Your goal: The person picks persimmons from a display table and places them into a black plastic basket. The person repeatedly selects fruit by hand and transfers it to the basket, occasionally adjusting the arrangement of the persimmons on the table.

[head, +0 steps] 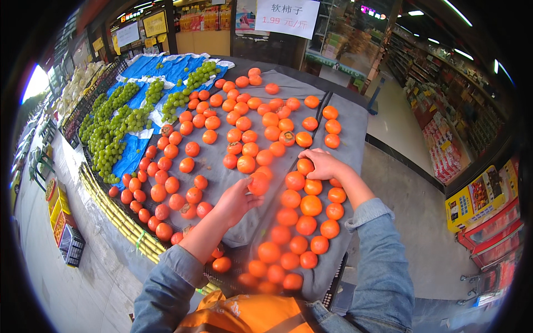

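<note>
Orange persimmons lie in loose rows on a grey cloth (347,112) over a sloping display stand. My left hand (237,202) holds a persimmon (259,183) by its fingertips above the cloth, left of the closely set rows. At the far end of those rows, my right hand (322,164) has its thumb and fingers around another persimmon (305,166), which sits beside a persimmon (295,180) nearer to me. Part of one persimmon is hidden behind my right wrist. A blurred patch covers several of the near fruits.
Green grapes (112,125) lie on blue wrapping (135,156) at the left. Bundled sugarcane (120,212) runs along the stand's left edge. A handwritten price sign (287,18) hangs beyond the stand. Yellow boxes (474,200) stand at the right, and crates (71,245) on the ground at the left.
</note>
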Motion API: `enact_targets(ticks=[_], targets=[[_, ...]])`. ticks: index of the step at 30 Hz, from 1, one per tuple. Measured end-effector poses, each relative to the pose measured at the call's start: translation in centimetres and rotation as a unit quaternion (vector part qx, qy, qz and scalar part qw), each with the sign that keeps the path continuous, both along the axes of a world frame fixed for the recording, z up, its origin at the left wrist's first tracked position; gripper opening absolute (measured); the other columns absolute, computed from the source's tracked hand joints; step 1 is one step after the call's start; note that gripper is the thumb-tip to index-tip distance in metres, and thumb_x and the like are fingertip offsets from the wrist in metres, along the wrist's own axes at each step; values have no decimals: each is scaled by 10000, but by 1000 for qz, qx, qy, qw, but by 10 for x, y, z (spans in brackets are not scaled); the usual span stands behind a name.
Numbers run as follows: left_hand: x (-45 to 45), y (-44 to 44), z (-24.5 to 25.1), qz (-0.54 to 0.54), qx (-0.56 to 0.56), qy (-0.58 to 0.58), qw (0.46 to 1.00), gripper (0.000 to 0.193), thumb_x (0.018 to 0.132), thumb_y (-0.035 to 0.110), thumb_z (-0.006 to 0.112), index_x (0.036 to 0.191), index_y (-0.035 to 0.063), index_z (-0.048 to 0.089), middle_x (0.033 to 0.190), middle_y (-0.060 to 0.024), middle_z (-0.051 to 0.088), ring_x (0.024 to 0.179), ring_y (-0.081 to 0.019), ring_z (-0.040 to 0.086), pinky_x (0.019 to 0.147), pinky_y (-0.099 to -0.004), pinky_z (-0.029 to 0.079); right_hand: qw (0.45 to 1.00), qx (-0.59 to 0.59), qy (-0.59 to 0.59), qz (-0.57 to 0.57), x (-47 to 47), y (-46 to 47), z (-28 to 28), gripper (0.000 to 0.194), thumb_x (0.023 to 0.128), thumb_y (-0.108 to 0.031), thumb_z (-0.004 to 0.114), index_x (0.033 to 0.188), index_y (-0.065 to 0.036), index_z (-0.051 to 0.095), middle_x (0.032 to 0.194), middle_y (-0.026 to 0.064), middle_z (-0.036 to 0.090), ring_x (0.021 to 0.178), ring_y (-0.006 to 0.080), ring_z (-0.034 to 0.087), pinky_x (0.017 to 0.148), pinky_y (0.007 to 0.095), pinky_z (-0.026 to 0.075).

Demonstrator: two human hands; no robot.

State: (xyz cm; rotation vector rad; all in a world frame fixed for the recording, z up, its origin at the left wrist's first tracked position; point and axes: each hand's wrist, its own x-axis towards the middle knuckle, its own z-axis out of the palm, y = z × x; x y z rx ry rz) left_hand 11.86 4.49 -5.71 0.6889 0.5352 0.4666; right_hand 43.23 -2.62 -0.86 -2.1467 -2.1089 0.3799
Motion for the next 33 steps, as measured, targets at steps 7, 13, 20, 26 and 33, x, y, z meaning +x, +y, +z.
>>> enact_targets(ticks=[7, 13, 20, 26, 33], targets=[[71, 4, 43, -30, 88, -14, 996, 341, 1032, 352, 478, 1203, 65, 549, 1128, -78, 617, 1005, -244, 636, 895, -386, 529, 957, 190, 175, 130, -61, -31, 57, 662, 761, -231, 752, 1370, -136, 509, 1355, 135, 519, 1324, 312, 464, 1058, 408, 422], [108, 4, 51, -64, 228, -15, 972, 423, 1038, 329, 469, 1339, 32, 485, 1240, -86, 601, 1090, -235, 621, 964, -376, 500, 948, 241, 201, -46, -25, -29, 50, 580, 735, -185, 763, 1271, -132, 549, 1301, 123, 538, 1212, 327, 539, 1010, 405, 461], [105, 7, -1, -28, 542, 179, 820, 370, 951, 197, 594, 1292, 54, 574, 1290, -100, 560, 975, -177, 619, 900, -304, 500, 967, 207, -33, -148, 40, -42, 18, 539, 707, -67, 710, 1223, -123, 565, 1168, 97, 557, 1110, 317, 560, 907, 408, 505], [113, 2, -16, -12, 622, 164, 765, 392, 903, 199, 608, 1269, 66, 573, 1321, -155, 533, 1170, -315, 533, 973, -394, 461, 978, 113, -168, -57, 60, -56, 13, 587, 672, 48, 624, 1233, -116, 569, 1168, 95, 549, 1134, 317, 542, 944, 393, 477], [75, -2, 4, -32, 587, 135, 798, 430, 906, 171, 623, 1318, 75, 550, 1337, -123, 524, 1202, -266, 534, 979, -361, 465, 992, 89, 75, -49, 71, -60, 10, 441, 675, 29, 642, 1094, -106, 620, 1163, 102, 558, 1149, 309, 538, 947, 387, 473]])
